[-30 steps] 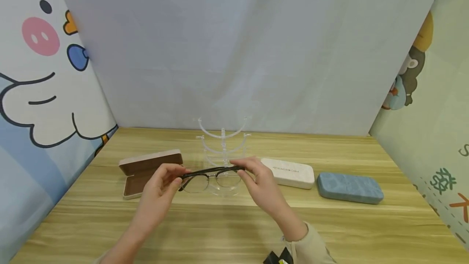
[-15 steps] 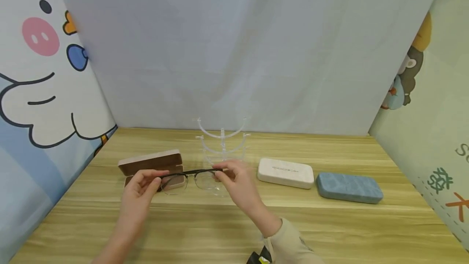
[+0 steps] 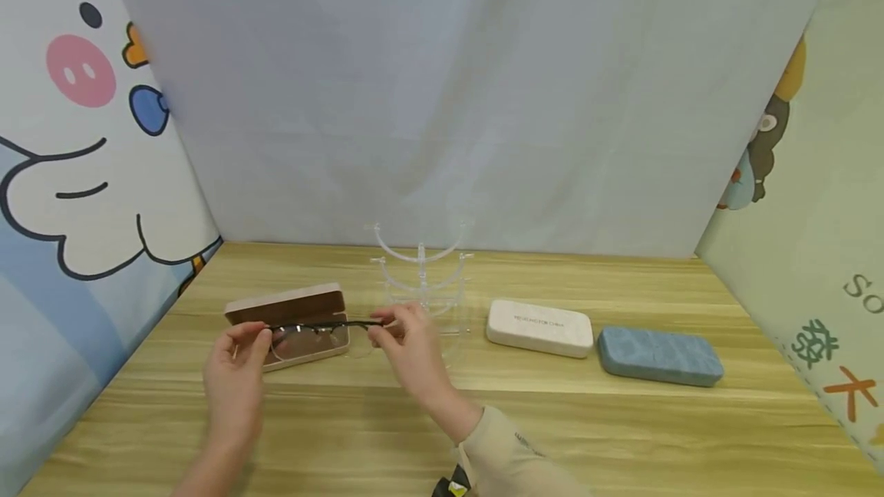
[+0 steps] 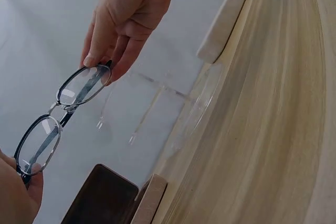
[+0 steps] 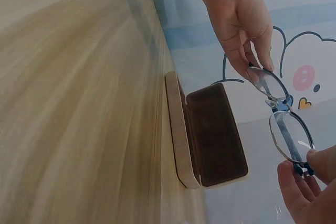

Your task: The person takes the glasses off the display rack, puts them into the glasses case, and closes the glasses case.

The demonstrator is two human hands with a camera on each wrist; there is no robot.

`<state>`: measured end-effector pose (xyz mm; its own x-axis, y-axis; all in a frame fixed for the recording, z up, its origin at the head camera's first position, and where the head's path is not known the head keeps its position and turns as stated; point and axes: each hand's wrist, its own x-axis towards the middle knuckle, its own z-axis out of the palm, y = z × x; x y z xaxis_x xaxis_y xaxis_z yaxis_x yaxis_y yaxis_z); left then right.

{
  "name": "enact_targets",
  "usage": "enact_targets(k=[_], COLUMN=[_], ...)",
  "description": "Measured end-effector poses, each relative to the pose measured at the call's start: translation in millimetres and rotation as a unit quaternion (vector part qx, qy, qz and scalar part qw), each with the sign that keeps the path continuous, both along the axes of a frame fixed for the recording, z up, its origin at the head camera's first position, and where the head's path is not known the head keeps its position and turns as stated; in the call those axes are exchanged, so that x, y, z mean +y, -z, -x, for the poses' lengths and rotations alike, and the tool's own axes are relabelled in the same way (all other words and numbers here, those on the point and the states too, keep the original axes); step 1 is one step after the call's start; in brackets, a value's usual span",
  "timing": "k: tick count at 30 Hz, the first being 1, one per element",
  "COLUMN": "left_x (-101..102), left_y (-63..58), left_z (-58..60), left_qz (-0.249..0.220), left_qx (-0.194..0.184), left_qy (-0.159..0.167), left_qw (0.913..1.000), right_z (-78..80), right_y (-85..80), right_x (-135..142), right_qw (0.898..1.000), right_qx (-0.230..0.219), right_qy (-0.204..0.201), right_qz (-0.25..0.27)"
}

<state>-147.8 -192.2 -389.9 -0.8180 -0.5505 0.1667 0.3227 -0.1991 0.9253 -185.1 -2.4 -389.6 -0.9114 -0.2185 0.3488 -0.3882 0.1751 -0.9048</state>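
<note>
A pair of eyeglasses [image 3: 319,327] with dark upper rims is held level between both hands, temples folded behind the lenses. My left hand [image 3: 235,374] pinches one end of the frame, thumb toward me. At the other end my right hand [image 3: 413,351] pinches the frame between thumb and fingers. Behind and below the glasses an eyeglass case [image 3: 283,305] lies with its lid up and a brown lining; the glasses overlap it in the head view. In the right wrist view the glasses [image 5: 290,135] hang above the table, apart from the case [image 5: 181,129].
A clear acrylic display stand [image 3: 422,259] stands behind the right hand, partly hidden by it. To the right lie a closed white case [image 3: 539,327] and a closed blue case [image 3: 659,356]. Cloth walls [image 3: 387,98] bound the wooden table [image 3: 621,436].
Both hands have moved left with the eyeglasses, from in front of the display stand to over the open case. The cases and stand have stayed in place.
</note>
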Motion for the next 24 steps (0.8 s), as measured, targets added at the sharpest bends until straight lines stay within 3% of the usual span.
enact_targets(k=[5, 15, 20, 24], left_x=[-4.6, -21.6, -27.7, -32.3], left_y=[6.0, 18.2, 23.0, 28.1], left_z=[4.3, 16.4, 19.8, 19.7], left_qz=[-0.024, 0.006, 0.085, 0.174], left_qx=[0.012, -0.05, -0.1, -0.162], left_qy=[-0.022, -0.074, -0.096, -0.106], left_qw=[0.9994, 0.996, 0.9867, 0.9655], right_z=[0.6, 8.4, 15.2, 18.1], right_y=[4.9, 17.8, 27.6, 35.3], right_x=[-12.0, -34.3, -44.6, -51.6], right_qw=[1.0, 0.999, 0.998, 0.997], right_qx=[-0.015, -0.006, -0.002, -0.024], right_qy=[0.017, 0.022, 0.023, 0.015], right_qz=[0.002, -0.038, -0.062, -0.068])
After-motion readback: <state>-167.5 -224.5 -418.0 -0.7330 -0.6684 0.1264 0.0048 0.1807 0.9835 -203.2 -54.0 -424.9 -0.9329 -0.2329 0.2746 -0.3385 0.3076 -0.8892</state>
